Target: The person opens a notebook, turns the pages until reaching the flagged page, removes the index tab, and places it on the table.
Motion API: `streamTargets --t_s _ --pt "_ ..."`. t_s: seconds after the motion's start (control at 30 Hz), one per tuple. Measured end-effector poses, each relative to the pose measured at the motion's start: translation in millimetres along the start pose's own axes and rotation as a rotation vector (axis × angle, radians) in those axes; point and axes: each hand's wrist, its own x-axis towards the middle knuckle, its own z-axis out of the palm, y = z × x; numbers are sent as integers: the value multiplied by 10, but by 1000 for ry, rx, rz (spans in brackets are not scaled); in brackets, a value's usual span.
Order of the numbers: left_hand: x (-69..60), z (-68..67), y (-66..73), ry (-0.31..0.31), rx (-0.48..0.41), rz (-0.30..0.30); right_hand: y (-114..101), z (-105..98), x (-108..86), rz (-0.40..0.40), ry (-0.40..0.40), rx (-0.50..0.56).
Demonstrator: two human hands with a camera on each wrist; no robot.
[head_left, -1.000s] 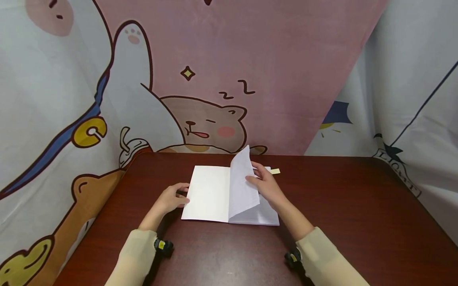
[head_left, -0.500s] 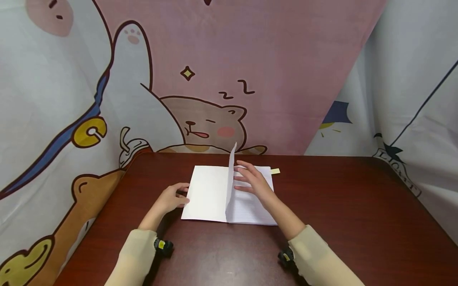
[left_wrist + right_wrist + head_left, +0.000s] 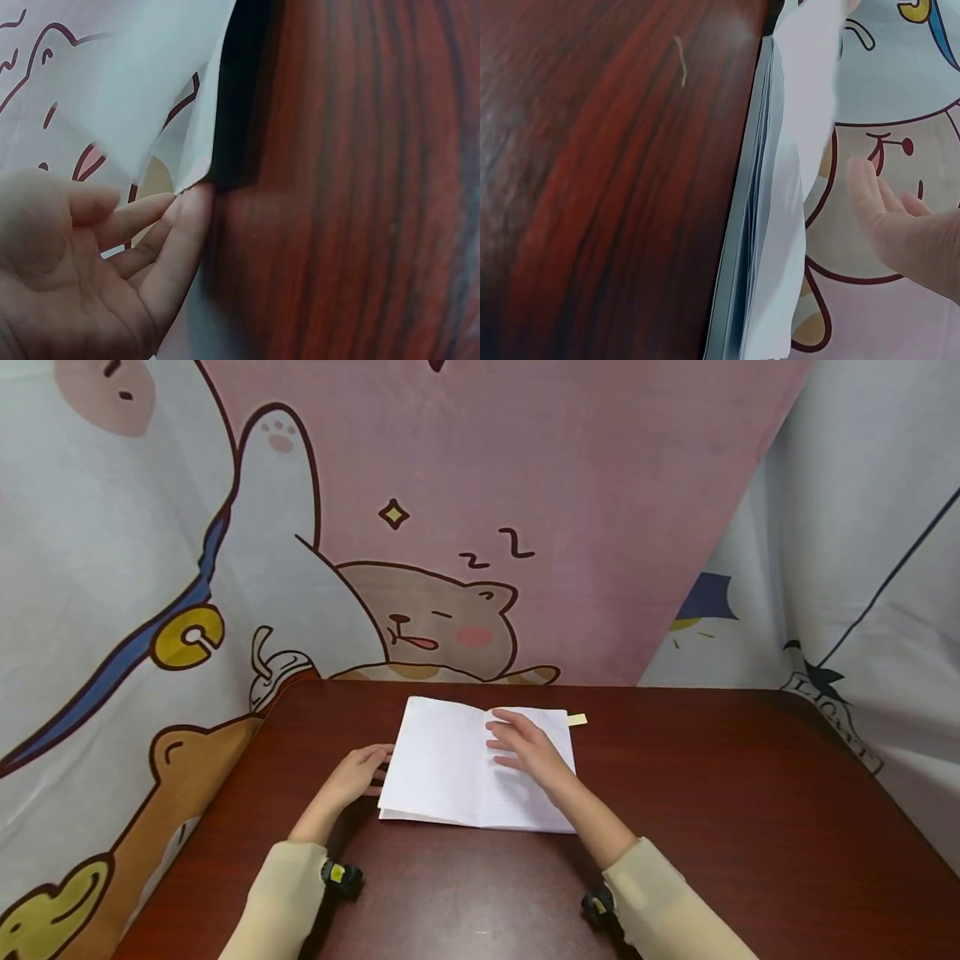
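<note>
A white notebook [image 3: 438, 760] lies spread on the table, with a yellow tab [image 3: 577, 720] sticking out at its right edge. At the notebook's left edge is my left hand [image 3: 352, 777]; in the left wrist view its extended fingertips [image 3: 196, 199] touch the corner of the cover, and the thumb stands apart from the paper. My right hand [image 3: 531, 756] hovers above the right page, fingers spread and extended, holding nothing. A turned leaf [image 3: 810, 67] shows blurred in the right wrist view, left of the right hand [image 3: 900, 232].
The dark red-brown wooden table [image 3: 712, 793] extends around the notebook. Behind it hangs a cloth [image 3: 600, 527] with cartoon animals, and another light cloth [image 3: 877, 610] hangs at the right. Each wrist wears a small black camera [image 3: 342, 878].
The right hand has moved left and let go of the leaf, which has swung from the right side over to the left. The left thumb has come away from the notebook's left edge.
</note>
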Motion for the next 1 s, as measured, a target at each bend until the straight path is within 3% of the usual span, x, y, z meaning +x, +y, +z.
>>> streamTargets --t_s 0.3,0.73,1.0 --pt "9 27 -8 38 91 20 17 -181 -26 -29 48 -28" --pt "5 26 13 41 102 12 0 -606 -91 -27 148 -75" --pt "-15 28 24 44 98 2 34 -823 -136 16 193 -112"
